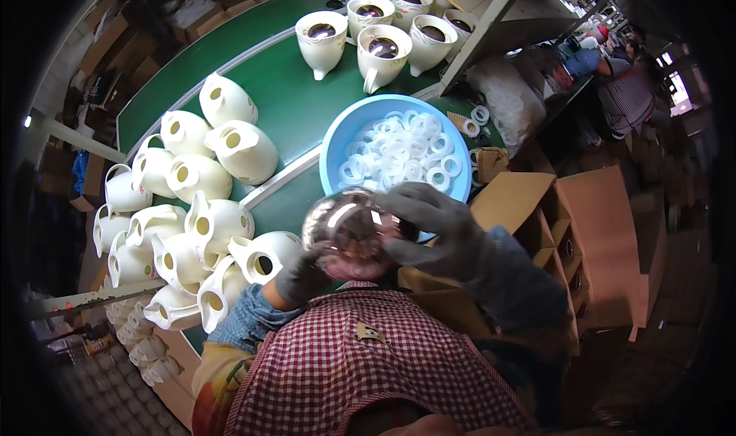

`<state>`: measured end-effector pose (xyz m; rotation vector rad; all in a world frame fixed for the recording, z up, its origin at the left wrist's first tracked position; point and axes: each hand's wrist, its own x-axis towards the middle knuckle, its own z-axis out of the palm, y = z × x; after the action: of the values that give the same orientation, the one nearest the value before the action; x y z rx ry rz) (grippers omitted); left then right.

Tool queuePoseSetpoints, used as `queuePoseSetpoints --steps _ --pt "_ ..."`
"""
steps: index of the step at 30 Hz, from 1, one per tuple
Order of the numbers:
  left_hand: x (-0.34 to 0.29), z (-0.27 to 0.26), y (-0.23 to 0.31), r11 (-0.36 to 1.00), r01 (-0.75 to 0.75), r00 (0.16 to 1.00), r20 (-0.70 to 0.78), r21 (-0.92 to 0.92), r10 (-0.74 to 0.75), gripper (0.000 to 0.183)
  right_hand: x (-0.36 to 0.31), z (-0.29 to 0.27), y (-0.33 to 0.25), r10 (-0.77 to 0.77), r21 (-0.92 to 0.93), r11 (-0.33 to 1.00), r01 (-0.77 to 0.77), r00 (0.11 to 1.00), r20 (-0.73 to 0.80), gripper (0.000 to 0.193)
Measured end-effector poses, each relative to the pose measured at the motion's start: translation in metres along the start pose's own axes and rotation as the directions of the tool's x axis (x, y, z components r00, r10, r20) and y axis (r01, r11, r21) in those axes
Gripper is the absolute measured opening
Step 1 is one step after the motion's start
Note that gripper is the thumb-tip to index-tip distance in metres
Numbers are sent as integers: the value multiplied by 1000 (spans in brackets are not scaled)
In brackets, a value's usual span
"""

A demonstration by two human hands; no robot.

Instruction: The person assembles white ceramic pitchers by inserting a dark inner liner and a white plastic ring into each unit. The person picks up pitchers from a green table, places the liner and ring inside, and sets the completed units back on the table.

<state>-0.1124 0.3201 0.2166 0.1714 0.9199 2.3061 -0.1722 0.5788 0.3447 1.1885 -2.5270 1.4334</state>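
Close in front of my chest is a shiny, mirror-silvered glass flask liner [346, 233], rounded and held between both hands. My left hand [299, 279], in a grey glove, is closed against its lower left side; the fingers are partly hidden. My right hand [441, 233], also in a grey glove, curls its fingers round the right side. Just beyond the liner stands a light blue basin [331, 141] filled with translucent white plastic rings [406, 148]. To the left, many white jugs [245, 152] with spouts lie on their sides on the green table surface [287, 98].
At the far side stand several white jugs [320, 41] with dark shiny liners in their openings. An open, divided cardboard box [602, 240] is on my right. A metal post [483, 33] rises beyond the basin. Another person [625, 91] is at the far right.
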Motion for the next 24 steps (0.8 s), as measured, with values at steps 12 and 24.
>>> queuePoseSetpoints --steps 12,24 --pt "-104 -76 18 849 -471 860 -336 -239 383 86 96 123 186 945 -806 260 -532 310 100 61" --pt "-78 -76 4 931 -326 922 -274 -164 275 80 83 68 93 751 6 655 -755 653 99 38"
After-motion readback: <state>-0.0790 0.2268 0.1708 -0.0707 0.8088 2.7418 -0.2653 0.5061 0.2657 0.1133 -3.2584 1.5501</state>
